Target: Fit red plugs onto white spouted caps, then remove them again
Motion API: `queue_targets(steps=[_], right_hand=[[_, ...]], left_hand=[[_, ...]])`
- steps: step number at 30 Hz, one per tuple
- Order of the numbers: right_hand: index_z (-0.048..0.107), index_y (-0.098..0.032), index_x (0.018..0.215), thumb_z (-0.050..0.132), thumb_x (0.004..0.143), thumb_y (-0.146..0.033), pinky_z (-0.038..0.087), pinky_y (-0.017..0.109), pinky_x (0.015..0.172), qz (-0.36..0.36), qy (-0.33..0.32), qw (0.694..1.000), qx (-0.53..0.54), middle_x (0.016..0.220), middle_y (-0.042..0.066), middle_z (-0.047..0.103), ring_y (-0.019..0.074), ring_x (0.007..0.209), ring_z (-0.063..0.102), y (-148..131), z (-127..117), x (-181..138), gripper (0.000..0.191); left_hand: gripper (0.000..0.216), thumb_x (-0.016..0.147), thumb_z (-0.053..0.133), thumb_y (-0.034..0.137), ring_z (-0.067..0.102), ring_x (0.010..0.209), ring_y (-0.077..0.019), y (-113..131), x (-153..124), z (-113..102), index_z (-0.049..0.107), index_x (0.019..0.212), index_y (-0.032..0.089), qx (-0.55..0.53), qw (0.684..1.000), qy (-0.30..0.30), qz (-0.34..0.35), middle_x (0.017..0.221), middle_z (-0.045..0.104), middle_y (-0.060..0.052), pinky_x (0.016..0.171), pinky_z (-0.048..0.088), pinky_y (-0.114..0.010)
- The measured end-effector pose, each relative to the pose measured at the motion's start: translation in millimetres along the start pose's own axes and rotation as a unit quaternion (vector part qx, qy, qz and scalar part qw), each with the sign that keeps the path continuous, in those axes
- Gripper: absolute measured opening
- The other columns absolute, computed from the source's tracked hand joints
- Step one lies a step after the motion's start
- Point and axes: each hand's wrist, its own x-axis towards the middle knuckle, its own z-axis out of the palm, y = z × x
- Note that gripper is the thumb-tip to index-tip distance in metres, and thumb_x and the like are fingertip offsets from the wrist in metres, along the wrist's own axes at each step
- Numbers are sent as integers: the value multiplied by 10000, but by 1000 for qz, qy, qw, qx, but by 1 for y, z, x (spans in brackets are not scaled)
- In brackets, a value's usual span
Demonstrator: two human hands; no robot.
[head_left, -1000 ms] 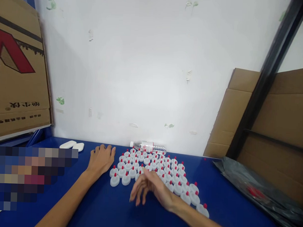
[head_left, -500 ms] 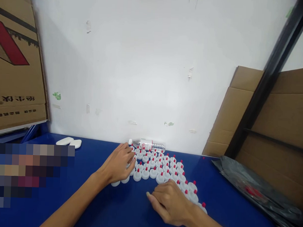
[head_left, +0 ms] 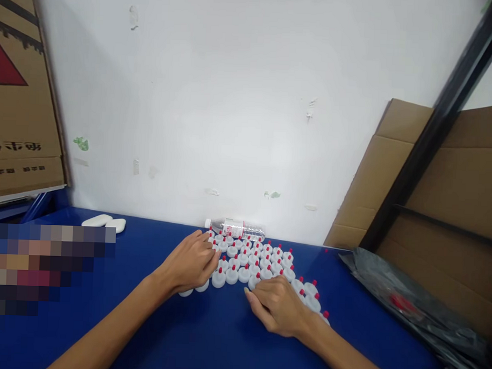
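From where I stand, the white red-tipped caps [head_left: 244, 274] sit packed together mid-table on the blue tabletop [head_left: 200, 339], broad side down, presumably so the tips point up. The left hand [head_left: 193, 260] curls over the left side of the cluster, the right hand [head_left: 278, 306] bends over its near right; with fingertips hidden, I can't tell whether either grips anything. A clear bottle [head_left: 252, 231] lies sideways at the far edge, probably braced by the wall [head_left: 232, 108].

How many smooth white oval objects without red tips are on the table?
2: one white object at the back left of the table; a second white object just right of it. More may be hidden by blurring.
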Motion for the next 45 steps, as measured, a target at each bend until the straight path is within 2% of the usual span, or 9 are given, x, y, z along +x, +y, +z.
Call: queue_targets(steps=[11, 17, 20, 22, 26, 31, 36, 42, 45], right_hand=[[483, -175, 548, 408, 1000, -212, 181, 297, 510, -1, 8, 1000, 7, 493, -21, 527, 77, 426, 384, -8, -2, 2, 459], [548, -178, 602, 399, 1012, -238, 217, 283, 511, 48, 10, 999, 24, 522, -16, 569, 82, 434, 456, -16, -10, 2, 440], [665, -216, 1018, 511, 988, -395, 303, 249, 557, 142, -6, 986, 93, 574, -51, 614, 103, 480, 550, -28, -20, 5, 238], [566, -251, 1286, 612, 918, -516, 351, 252, 602, 190, -16, 972, 135, 650, -59, 653, 130, 553, 610, -37, -24, 7, 456], [641, -221, 1075, 644, 873, -556, 334, 283, 617, 170, 11, 977, 125, 782, 6, 699, 178, 662, 645, -50, -23, 8, 392], [636, -211, 885, 588, 930, -448, 301, 288, 602, 148, -15, 980, 128, 797, 10, 691, 159, 659, 622, -52, -21, -6, 245], [573, -205, 820, 504, 972, -484, 319, 263, 606, 161, -90, 968, 168, 765, -15, 626, 120, 639, 548, -44, -25, -16, 325], [478, -203, 710, 427, 1005, -491, 292, 250, 565, 176, -40, 960, 216, 646, -37, 511, 100, 559, 432, -38, -24, -11, 414], [519, -202, 742, 423, 1013, -442, 298, 246, 559, 163, -36, 961, 218, 660, -33, 526, 102, 563, 448, -38, -27, -11, 374]], left_hand=[[416, 906, 516, 184, 537, 436, -175, 9, -4, 12, 602, 501, 151, 49, 997, 19, 52, 488, 613, -74, 497, 297, -310], [477, 939, 484, 158, 438, 428, -123, 3, -1, 2, 511, 463, 173, 20, 987, 138, 78, 448, 517, -10, 501, 252, -320], [480, 939, 502, 138, 362, 442, -117, 12, 3, -4, 462, 462, 182, 4, 974, 211, 77, 441, 454, 15, 507, 241, -330], [470, 937, 514, 127, 320, 461, -122, 27, 8, -6, 446, 476, 186, -13, 964, 255, 75, 451, 429, 23, 509, 233, -335], [406, 912, 543, 58, 308, 514, -131, 61, 14, -3, 457, 535, 181, -113, 939, 313, 87, 496, 428, 28, 502, 218, -334], [389, 943, 512, 90, 334, 510, -127, 76, 4, 9, 437, 574, 187, -163, 951, 237, 110, 531, 438, 31, 488, 229, -320], [175, 964, 435, 195, 500, 604, -134, 76, -14, 6, 513, 807, 194, -264, 960, 6, 90, 749, 583, 8, 550, 325, -308], [325, 1040, 276, 318, 522, 726, -149, 87, -14, 2, 470, 804, 208, -441, 894, -61, -47, 783, 580, -5, 708, 438, -296], [330, 1026, 278, 385, 481, 714, -144, 97, -12, 6, 415, 778, 214, -551, 812, -83, -172, 761, 508, -4, 641, 457, -262]])
